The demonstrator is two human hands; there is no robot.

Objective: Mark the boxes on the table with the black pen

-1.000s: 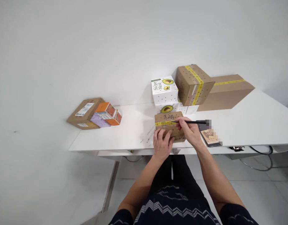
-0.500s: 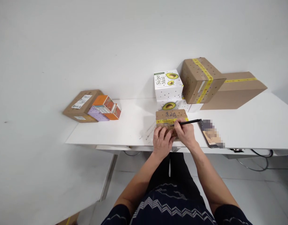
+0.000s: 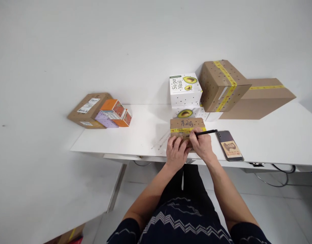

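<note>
A small brown cardboard box (image 3: 175,123) with yellow tape and dark handwriting lies near the table's front edge. My left hand (image 3: 176,154) holds the box at its near left part, fingers bent over the top with gaps between them. The fingers of my right hand (image 3: 202,145) are closed round a black pen (image 3: 209,131). The pen's tip points left, over the box's top just below the tape. Whether the tip touches the cardboard I cannot tell. Both hands cover the box's near side.
White avocado-print boxes (image 3: 185,88) are stacked behind the box. To their right are a taped carton (image 3: 209,88) and a larger carton (image 3: 260,103). A phone (image 3: 225,137) lies right of my right hand. Orange boxes (image 3: 109,104), a purple box and a labelled carton (image 3: 78,118) stand far left.
The view has shifted slightly, so the boxes at the back sit a little differently in the picture. Both hands stay at the cardboard box, the pen still in my right hand.
</note>
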